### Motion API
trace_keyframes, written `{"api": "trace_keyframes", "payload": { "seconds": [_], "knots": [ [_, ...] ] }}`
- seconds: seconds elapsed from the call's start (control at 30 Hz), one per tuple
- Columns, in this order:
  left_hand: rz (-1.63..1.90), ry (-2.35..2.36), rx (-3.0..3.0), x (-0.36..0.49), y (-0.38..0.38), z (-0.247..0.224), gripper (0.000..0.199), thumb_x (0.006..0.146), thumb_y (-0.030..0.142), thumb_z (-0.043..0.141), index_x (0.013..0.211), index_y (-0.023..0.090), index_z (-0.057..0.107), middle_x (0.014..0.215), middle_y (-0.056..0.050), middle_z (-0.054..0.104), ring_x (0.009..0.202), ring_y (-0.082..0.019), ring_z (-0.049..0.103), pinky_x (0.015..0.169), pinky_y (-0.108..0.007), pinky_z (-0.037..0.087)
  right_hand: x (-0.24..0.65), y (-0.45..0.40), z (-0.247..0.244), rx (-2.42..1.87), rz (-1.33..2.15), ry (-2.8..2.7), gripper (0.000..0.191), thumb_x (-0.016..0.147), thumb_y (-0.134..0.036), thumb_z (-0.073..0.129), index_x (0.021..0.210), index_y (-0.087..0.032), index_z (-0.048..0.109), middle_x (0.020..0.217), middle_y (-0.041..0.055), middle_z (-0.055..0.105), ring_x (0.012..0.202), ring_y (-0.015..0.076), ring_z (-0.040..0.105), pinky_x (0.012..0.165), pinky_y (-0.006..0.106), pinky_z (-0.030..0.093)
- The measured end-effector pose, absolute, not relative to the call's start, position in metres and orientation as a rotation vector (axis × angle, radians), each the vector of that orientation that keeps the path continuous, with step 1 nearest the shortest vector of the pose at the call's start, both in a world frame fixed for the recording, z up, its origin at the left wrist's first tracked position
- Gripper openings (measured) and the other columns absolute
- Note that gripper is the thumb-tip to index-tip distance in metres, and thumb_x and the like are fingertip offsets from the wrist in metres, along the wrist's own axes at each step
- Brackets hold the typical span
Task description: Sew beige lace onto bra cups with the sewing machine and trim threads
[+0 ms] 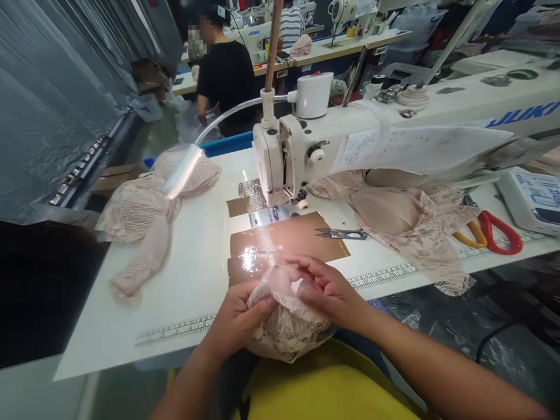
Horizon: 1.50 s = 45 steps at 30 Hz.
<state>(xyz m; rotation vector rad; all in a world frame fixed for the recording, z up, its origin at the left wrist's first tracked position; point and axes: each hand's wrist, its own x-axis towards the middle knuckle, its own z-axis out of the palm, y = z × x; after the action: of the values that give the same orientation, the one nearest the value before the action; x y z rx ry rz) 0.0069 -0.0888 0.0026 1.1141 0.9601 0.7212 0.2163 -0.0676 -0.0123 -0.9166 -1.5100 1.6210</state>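
Note:
A pale pink lace garment piece point(289, 329), shaped like a bra cup, hangs between my hands at the front edge of the table. My left hand point(240, 312) is closed on its left side, thumb lying over the fabric. On the upper right, my right hand point(328, 291) pinches the edge of the same piece with bent fingers. Just beyond the hands lies a glossy brown sheet point(291, 236) in front of the sewing machine's needle area. Small dark thread snips point(342, 234) rest on that sheet's right side.
A white sewing machine point(280, 154) stands over the table point(192, 256). Lace pieces are heaped at left point(135, 213), and more pink lace point(394, 213) lies at right beside red-handled scissors point(501, 233). A bent lamp point(184, 172) reaches over the left side. Another person point(227, 76) sits beyond.

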Motion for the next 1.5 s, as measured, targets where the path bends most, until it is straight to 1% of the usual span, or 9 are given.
{"api": "trace_keyframes", "payload": {
  "seconds": [0.13,0.27,0.53,0.67,0.8,1.07,1.3,1.37,1.5],
  "knots": [
    [0.768,1.012,1.076,0.007,-0.089,0.002,0.031,0.084,0.041,0.058,0.074,0.012,0.056,0.062,0.001,0.048,0.056,-0.008,0.041,0.052,-0.019,0.034,0.222,-0.063,-0.006,-0.852,1.755,-1.581,0.047,0.086,-0.059,0.045,0.094,-0.017,0.063,0.087,0.0041,0.060,0.079,0.0165,0.055,0.070,0.027,0.043],
    [0.781,0.993,1.058,0.009,-0.089,0.002,0.032,0.085,0.042,0.056,0.072,0.013,0.056,0.063,0.000,0.050,0.058,-0.010,0.046,0.056,-0.022,0.039,0.212,-0.062,0.001,-0.912,1.925,-1.462,0.037,0.072,-0.041,0.071,0.096,-0.017,0.058,0.078,-0.0017,0.057,0.069,0.0119,0.052,0.062,0.022,0.041],
    [0.868,0.997,0.837,0.011,-0.091,-0.002,0.038,0.085,0.045,0.056,0.066,0.012,0.061,0.063,-0.003,0.060,0.060,-0.014,0.053,0.060,-0.025,0.043,0.205,-0.063,-0.008,-0.846,2.182,-1.048,0.035,0.070,-0.045,0.073,0.068,-0.013,0.058,0.063,-0.0011,0.054,0.057,0.0095,0.048,0.056,0.022,0.038],
    [0.979,0.766,0.412,0.013,-0.095,-0.004,0.040,0.082,0.051,0.055,0.083,0.012,0.068,0.075,-0.006,0.066,0.078,-0.021,0.062,0.078,-0.032,0.048,0.207,-0.063,-0.007,-0.892,2.004,-0.932,0.035,0.063,-0.045,0.077,0.061,-0.014,0.060,0.059,-0.0010,0.053,0.054,0.0095,0.046,0.052,0.022,0.037],
    [1.042,0.469,0.231,0.020,-0.106,-0.002,0.072,0.071,0.072,0.053,0.117,0.017,0.060,0.109,-0.012,0.065,0.108,-0.031,0.057,0.093,-0.042,0.045,0.207,-0.060,-0.003,-0.960,1.750,-0.846,0.031,0.065,-0.047,0.076,0.066,-0.017,0.065,0.064,0.0000,0.057,0.060,0.0130,0.050,0.058,0.025,0.042],
    [1.054,0.726,0.338,0.048,-0.105,0.001,0.058,0.070,0.007,0.066,0.126,0.019,0.055,0.104,-0.007,0.069,0.106,-0.024,0.059,0.095,-0.036,0.044,0.197,-0.058,-0.005,-0.974,1.763,-1.107,0.024,0.072,-0.038,0.072,0.064,-0.017,0.065,0.069,0.0008,0.058,0.068,0.0148,0.053,0.063,0.026,0.043],
    [0.902,0.754,0.652,0.021,-0.120,-0.013,0.005,0.074,0.019,0.070,0.071,0.016,0.072,0.059,-0.003,0.066,0.059,-0.014,0.061,0.064,-0.026,0.050,0.199,-0.050,0.004,-1.004,1.685,-0.697,0.037,0.055,-0.038,0.083,0.052,-0.017,0.052,0.053,-0.0038,0.050,0.052,0.0096,0.044,0.052,0.024,0.038],
    [0.683,0.637,0.887,-0.002,-0.125,-0.007,0.028,0.077,0.023,0.067,0.051,0.015,0.065,0.050,-0.003,0.060,0.050,-0.012,0.057,0.058,-0.026,0.048,0.202,-0.048,0.008,-1.014,1.676,-0.755,0.036,0.057,-0.040,0.081,0.055,-0.018,0.053,0.056,-0.0037,0.051,0.053,0.0100,0.045,0.053,0.024,0.039],
    [0.700,0.778,1.391,-0.037,-0.118,0.021,0.011,0.080,0.026,0.062,0.081,0.018,0.070,0.086,-0.009,0.070,0.079,-0.021,0.064,0.075,-0.032,0.050,0.202,-0.049,0.016,-0.988,1.745,-1.241,0.028,0.065,-0.035,0.077,0.061,-0.018,0.056,0.060,-0.0032,0.053,0.056,0.0103,0.048,0.053,0.023,0.038]
  ]
}}
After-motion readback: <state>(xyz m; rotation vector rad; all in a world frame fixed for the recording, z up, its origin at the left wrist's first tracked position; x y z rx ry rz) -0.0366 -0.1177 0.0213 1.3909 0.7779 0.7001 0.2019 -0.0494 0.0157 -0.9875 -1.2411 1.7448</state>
